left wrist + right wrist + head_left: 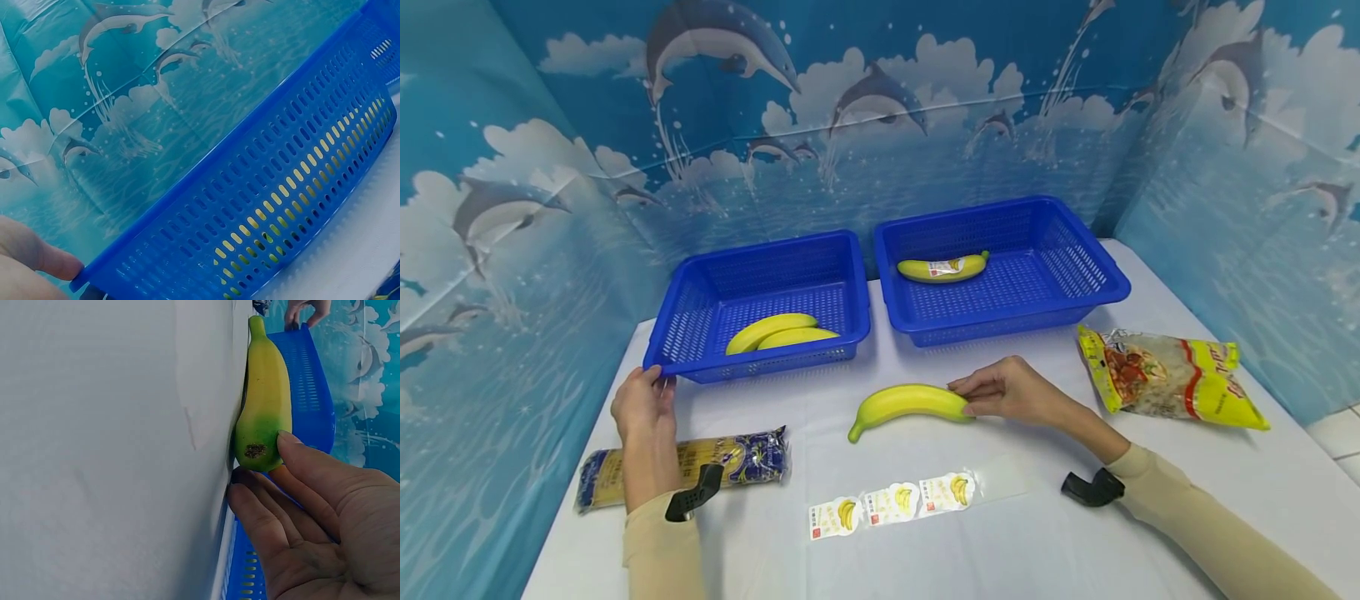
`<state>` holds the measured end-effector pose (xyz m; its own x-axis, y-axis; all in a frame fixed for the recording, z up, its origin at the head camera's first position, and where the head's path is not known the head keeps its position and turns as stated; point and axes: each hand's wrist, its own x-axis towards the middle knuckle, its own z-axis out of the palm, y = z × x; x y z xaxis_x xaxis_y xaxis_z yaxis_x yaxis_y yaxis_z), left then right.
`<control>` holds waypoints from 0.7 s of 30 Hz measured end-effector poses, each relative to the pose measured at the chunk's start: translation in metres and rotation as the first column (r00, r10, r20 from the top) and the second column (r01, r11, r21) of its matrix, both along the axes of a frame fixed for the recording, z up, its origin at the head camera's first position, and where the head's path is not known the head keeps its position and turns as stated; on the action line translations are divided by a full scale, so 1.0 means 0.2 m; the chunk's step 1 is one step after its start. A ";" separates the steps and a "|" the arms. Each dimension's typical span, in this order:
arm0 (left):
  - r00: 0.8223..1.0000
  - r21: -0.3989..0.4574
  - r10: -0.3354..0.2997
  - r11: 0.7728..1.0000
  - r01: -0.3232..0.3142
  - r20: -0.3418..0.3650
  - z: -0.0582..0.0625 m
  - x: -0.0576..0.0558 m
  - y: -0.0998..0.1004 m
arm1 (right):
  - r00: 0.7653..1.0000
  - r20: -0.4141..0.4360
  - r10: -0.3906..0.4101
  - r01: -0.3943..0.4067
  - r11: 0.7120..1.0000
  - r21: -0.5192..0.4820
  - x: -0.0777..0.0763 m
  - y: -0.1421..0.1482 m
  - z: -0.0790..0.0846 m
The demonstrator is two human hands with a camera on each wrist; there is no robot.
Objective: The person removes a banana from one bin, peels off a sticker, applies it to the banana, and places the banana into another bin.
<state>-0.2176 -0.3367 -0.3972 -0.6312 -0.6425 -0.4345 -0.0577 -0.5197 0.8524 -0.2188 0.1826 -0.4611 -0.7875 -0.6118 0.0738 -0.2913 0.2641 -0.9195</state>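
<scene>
My right hand [1011,392] has its thumb and fingertips at the blunt right end of a yellow banana [910,402] with green tips, low over the white table. The right wrist view shows the thumb on the near side of that banana [269,394] and fingers behind it. At the left, my left hand [643,404] pinches the front left corner of a blue plastic basket [775,365], thumb on its rim in the left wrist view. Two bananas [775,329] lie inside this basket. A second blue basket [1000,321] holds one banana [943,268] bearing a label.
A strip of banana stickers [891,504] lies in front of the loose banana. Under my left forearm is a long pack of pasta [737,458]. A yellow and clear food bag [1172,375] lies at the right. Dolphin-print cloth [880,125] hangs behind the baskets.
</scene>
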 end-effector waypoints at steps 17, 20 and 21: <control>0.996 0.078 0.055 0.996 -0.049 -0.070 0.04 0.02 -0.03 | 1.000 -0.007 0.019 -0.019 1.000 0.018 0.00 0.01 -0.01; 0.995 0.000 0.080 0.997 -0.081 -0.063 0.06 0.04 -0.03 | 1.000 -0.010 0.026 -0.026 0.999 0.020 0.00 0.01 -0.01; 0.994 -0.025 0.091 0.995 -0.093 -0.064 0.07 0.05 -0.03 | 1.000 -0.010 0.028 -0.028 0.999 0.020 -0.01 0.01 -0.01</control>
